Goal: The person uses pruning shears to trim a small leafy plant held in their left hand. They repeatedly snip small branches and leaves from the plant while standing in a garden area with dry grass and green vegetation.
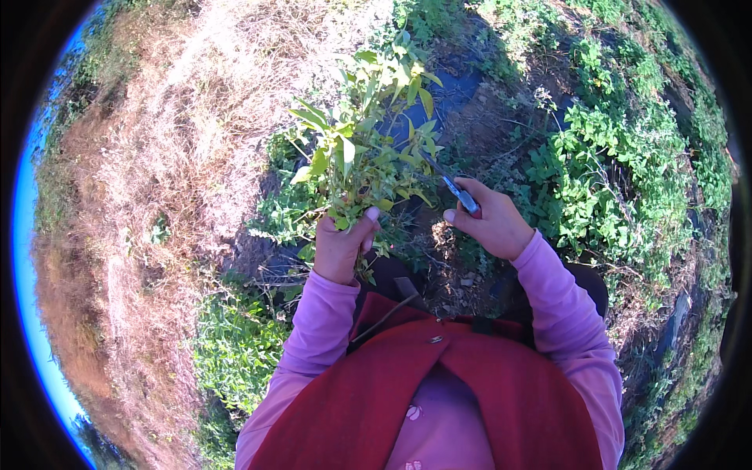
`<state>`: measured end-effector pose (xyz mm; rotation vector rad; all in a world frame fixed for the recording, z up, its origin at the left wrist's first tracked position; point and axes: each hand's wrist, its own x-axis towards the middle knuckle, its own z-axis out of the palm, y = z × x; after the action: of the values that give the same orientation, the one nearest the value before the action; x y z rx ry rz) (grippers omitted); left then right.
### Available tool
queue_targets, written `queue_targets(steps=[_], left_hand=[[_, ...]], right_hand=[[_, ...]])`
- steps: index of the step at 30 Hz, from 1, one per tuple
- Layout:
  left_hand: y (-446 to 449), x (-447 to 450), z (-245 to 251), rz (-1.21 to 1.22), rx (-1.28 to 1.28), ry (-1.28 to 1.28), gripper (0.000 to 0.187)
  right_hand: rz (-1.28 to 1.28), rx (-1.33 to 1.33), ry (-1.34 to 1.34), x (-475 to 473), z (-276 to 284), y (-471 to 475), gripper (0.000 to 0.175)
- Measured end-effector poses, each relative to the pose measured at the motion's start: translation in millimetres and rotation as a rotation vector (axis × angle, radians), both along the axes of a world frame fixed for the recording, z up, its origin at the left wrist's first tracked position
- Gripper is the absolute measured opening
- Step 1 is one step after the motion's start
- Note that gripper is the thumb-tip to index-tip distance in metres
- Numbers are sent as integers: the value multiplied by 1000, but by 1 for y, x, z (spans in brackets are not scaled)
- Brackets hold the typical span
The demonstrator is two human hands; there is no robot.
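Note:
A bunch of leafy green stems (364, 158) stands up out of my left hand (345, 242), whose fingers and thumb are closed around its lower part. My right hand (492, 220) grips a small cutting tool with a narrow dark blade (435, 164) and a blue and red handle (467, 200). The tool points up and to the left, its tip close to the right-hand leaves of the bunch. Whether it is pruning shears or a knife, I cannot tell. Leaves hide part of my left fingers.
Dry, pale grass (164, 147) spreads over the left side. Low green plants (611, 176) grow in a row on the right, and more (235, 352) at the lower left. Dark sheeting (455, 91) covers some soil ahead. A thin stick (385, 320) lies across my red apron or vest.

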<state>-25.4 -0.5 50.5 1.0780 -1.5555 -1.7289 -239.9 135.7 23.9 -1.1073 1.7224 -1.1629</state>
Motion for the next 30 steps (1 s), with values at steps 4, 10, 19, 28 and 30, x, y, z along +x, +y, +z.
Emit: queue_targets(steps=[4, 10, 19, 28, 30], left_hand=[[-6, 3, 3, 12, -10, 3, 11], [-8, 4, -6, 15, -26, -81, 16], [-8, -3, -16, -35, -268, -187, 34], [0, -11, -13, -56, -469, -339, 38], [2, -12, -13, -58, -489, -346, 39]], right_hand=[[-35, -34, 1, 0, 0, 1, 53], [-53, -129, -45, 0, 7, 2, 56], [57, -184, 73, 8, 13, 4, 58], [99, -215, 226, 16, 7, 3, 61], [91, -207, 239, 16, 6, 2, 61]])
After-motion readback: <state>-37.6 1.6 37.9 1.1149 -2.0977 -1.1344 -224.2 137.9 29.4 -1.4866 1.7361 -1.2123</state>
